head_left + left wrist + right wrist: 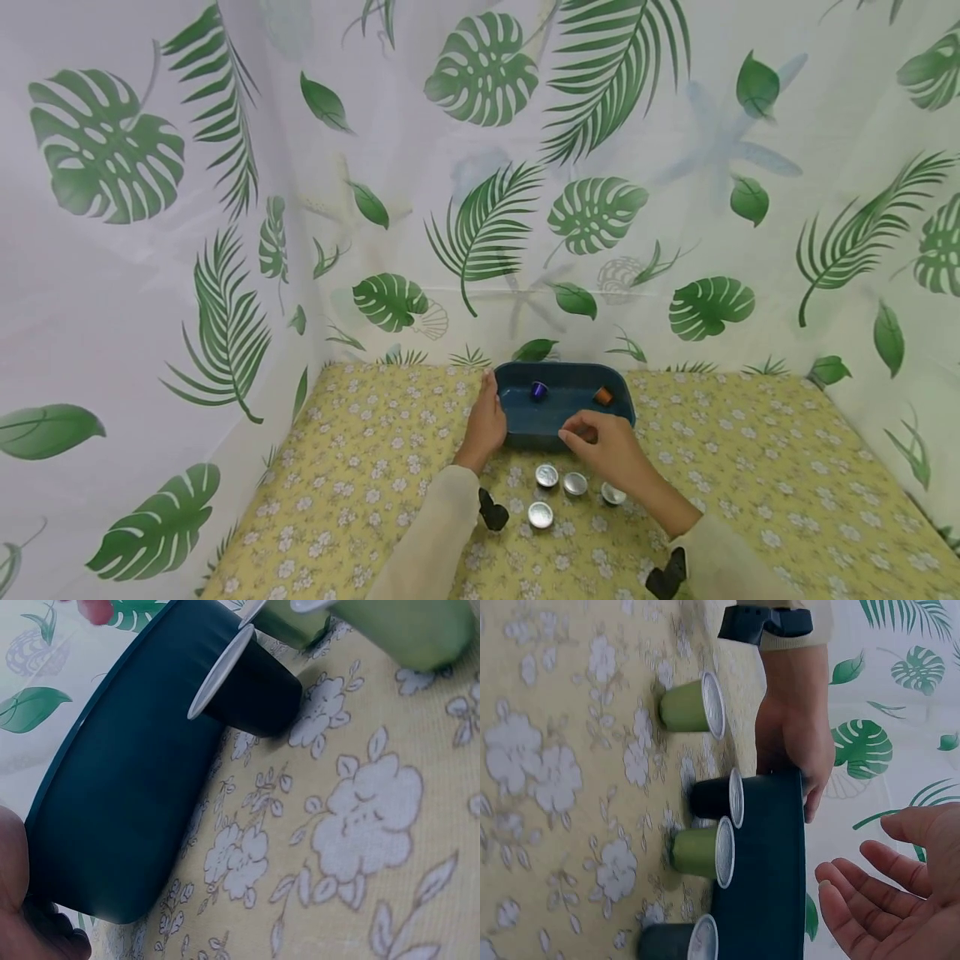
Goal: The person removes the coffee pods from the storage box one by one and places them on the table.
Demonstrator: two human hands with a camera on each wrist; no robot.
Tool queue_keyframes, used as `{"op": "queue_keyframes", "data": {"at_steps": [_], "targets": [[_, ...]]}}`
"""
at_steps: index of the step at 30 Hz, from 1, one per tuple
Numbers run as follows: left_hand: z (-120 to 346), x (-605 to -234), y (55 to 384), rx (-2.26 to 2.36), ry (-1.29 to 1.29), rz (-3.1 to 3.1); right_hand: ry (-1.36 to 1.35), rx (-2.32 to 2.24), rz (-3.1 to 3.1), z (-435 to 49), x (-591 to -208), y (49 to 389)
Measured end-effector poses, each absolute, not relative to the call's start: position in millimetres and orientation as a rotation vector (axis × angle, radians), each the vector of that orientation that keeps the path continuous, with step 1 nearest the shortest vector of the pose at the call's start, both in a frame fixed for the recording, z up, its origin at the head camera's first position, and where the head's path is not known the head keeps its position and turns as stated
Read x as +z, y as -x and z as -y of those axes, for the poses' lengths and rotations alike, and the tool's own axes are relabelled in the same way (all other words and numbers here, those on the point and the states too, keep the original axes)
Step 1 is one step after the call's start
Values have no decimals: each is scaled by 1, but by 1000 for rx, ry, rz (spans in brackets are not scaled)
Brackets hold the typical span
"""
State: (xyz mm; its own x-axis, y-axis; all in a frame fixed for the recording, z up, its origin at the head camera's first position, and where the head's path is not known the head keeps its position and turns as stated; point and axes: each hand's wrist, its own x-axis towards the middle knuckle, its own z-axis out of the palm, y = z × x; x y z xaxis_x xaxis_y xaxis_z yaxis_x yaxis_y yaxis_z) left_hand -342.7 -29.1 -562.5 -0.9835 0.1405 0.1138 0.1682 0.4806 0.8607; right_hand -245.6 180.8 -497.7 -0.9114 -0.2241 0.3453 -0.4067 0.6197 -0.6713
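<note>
1. the left hand [483, 423] lies against the left end of the blue bin [531, 440], its fingers fairly straight; it holds no pod that i can see.
2. the right hand [606, 444] hangs over the bin's near rim at the right, fingers loosely bent, thumb apart from them, nothing between.
3. the bin sits near the back wall; a purple pod [539, 390] and a copper pod [603, 395] lie in it, well apart.
4. four silver-lidded pods [547, 476] stand upright on the flowered cloth [390, 500], on the person's side of the bin.
5. to handle these well, i'd keep the left palm steady on the bin so it can't slide, pinch each pod by its sides below the lid, and lift it clear of the rim; the black pod [255, 690], near the wall, leaves little finger room.
6. only the head view looks down into the bin.
7. the right wrist view gives the body colours, two green and two dark, and shows the right palm bare; from the head, the bent fingers could pass for a pinch.
8. the left wrist view catches just a fingertip of the right hand.
</note>
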Motion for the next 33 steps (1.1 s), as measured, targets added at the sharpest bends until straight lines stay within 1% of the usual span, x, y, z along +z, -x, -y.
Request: {"op": "queue_keyframes", "data": {"at_steps": [15,33], "targets": [[29,-559,341,-1538,274,2686,-485,1160,2662,-179,-485,277],[31,-558,342,-1578,276,2669,-406,1135,2720,-187,-491,323]]}}
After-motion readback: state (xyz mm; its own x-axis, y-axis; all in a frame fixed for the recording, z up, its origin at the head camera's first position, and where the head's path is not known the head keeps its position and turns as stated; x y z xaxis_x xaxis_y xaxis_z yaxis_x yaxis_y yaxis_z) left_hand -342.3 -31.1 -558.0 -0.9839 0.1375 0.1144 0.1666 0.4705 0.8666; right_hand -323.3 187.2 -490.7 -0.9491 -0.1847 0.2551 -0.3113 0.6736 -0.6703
